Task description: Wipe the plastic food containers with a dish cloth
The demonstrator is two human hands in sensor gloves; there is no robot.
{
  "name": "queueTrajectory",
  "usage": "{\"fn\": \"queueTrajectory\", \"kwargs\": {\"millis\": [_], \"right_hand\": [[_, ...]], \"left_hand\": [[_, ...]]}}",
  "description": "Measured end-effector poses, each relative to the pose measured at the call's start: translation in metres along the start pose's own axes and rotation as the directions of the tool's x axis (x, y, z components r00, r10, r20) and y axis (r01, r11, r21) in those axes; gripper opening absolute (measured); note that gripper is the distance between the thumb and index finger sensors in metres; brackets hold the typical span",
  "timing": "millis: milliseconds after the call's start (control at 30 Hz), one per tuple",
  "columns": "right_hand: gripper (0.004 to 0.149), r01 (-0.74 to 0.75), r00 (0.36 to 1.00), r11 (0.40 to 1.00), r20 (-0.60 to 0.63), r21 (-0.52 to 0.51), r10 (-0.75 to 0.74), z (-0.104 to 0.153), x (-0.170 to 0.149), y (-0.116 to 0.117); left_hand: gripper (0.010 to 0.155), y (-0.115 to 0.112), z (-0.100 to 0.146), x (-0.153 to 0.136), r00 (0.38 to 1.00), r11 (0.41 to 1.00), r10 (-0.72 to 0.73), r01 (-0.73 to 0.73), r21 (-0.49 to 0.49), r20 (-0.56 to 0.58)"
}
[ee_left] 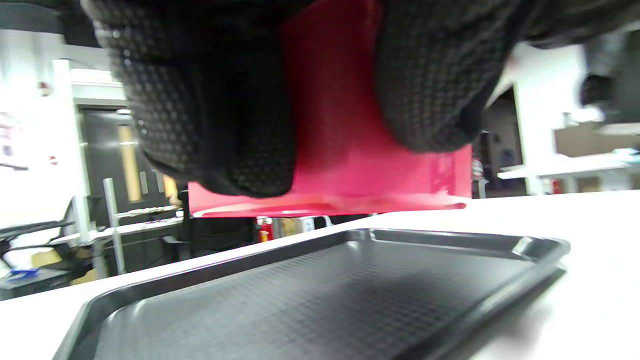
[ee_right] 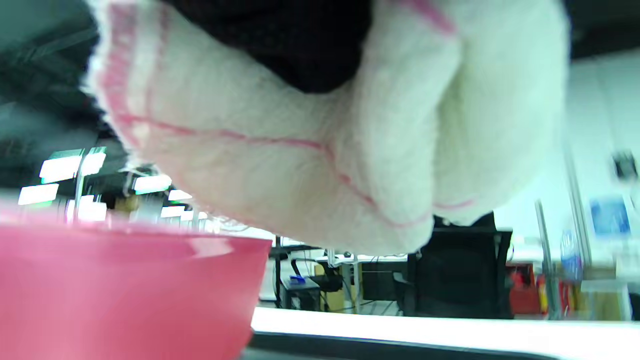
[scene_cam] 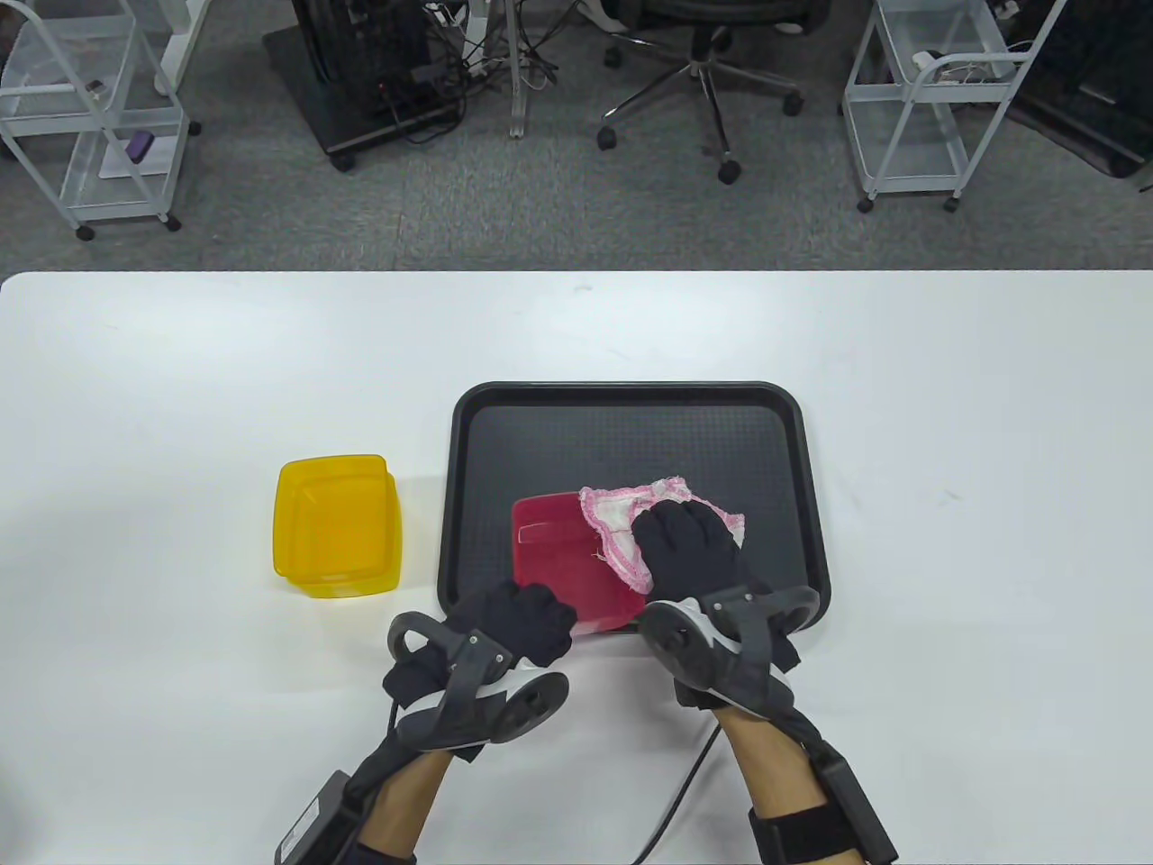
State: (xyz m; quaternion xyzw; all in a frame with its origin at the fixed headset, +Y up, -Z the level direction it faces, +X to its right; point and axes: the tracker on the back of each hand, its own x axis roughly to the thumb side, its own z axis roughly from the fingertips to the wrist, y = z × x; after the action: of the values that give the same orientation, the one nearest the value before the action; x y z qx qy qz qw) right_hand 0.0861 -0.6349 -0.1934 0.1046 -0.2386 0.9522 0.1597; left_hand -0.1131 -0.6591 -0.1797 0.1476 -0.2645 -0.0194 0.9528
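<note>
With the left hand (scene_cam: 527,622) gripping the near edge of the red container (scene_cam: 563,563) held just above the black tray (scene_cam: 630,401), the right hand (scene_cam: 689,545), bunching the pink-edged dish cloth (scene_cam: 621,514), should press firmly and sweep overlapping strokes across its upturned face.

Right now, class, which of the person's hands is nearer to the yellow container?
Left. The left hand grips the red container just right of the yellow container; the right hand, holding the dish cloth, is farther right over the tray.
</note>
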Motion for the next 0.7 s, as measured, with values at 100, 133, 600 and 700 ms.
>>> {"fn": "queueTrajectory", "kwargs": {"millis": [100, 133, 600, 700], "right_hand": [[0.040, 0.151, 0.988, 0.987, -0.020, -0.046, -0.152, 0.014, -0.003, 0.004], [0.041, 0.170, 0.985, 0.984, -0.012, -0.059, -0.171, 0.018, -0.002, 0.005], [0.046, 0.352, 0.924, 0.932, 0.128, 0.084, -0.361, 0.050, 0.033, 0.034], [0.048, 0.467, 0.875, 0.878, 0.088, 0.104, -0.476, 0.051, 0.029, 0.038]], "left_hand": [[0.038, -0.004, 0.000, -0.009, 0.996, 1.000, 0.021, -0.020, 0.016, -0.089], [0.038, -0.004, 0.000, -0.011, 0.994, 0.999, 0.032, -0.031, 0.016, -0.108], [0.038, 0.002, 0.005, -0.024, 0.865, 0.923, 0.382, -0.337, 0.186, -0.327], [0.038, 0.002, 0.006, -0.025, 0.837, 0.897, 0.441, -0.394, 0.203, -0.325]]}}
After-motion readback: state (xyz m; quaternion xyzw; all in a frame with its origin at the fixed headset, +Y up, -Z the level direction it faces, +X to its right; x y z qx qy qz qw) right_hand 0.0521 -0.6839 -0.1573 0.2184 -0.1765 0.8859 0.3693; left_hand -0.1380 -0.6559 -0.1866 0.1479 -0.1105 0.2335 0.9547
